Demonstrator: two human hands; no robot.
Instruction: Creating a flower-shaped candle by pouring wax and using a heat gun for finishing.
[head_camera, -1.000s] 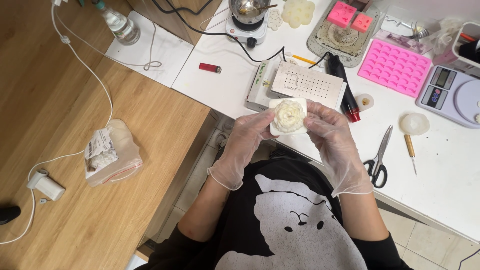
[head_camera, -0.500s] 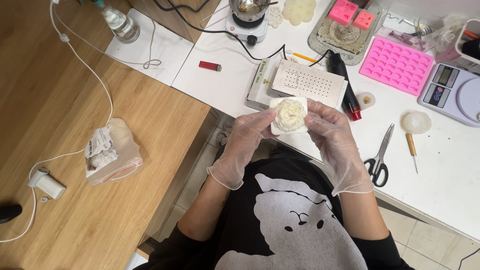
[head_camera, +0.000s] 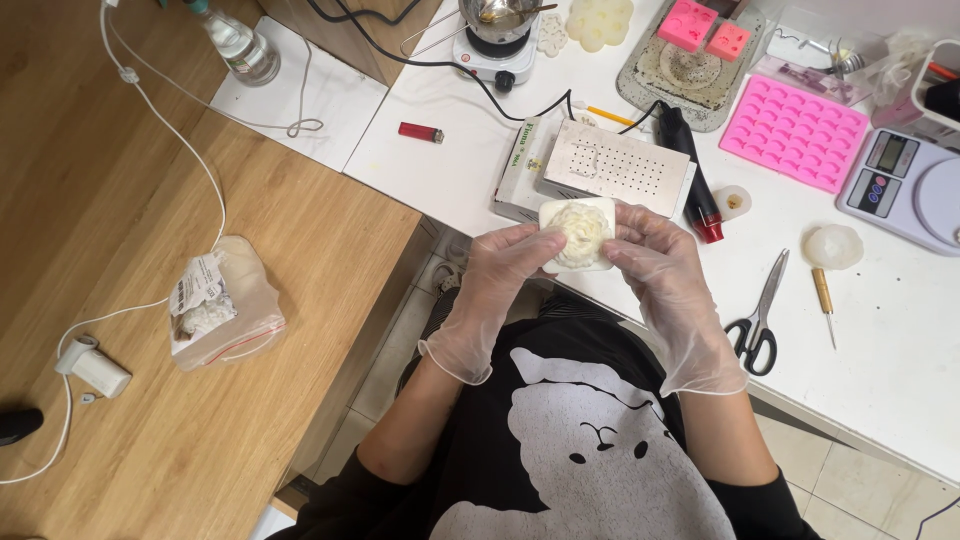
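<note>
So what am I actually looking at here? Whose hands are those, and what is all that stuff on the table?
There is no machine here: a person wears a camera on the head, so the one view looks down over their chest at their own gloved hands. The left hand and right hand together hold a small white square mould with a pale flower shape in it, just above the edge of the white table. On that table lie scissors, a pink mould tray, a kitchen scale, a red lighter and a small hotplate with a pot. On the wooden surface to the left lies a plastic bag.
</note>
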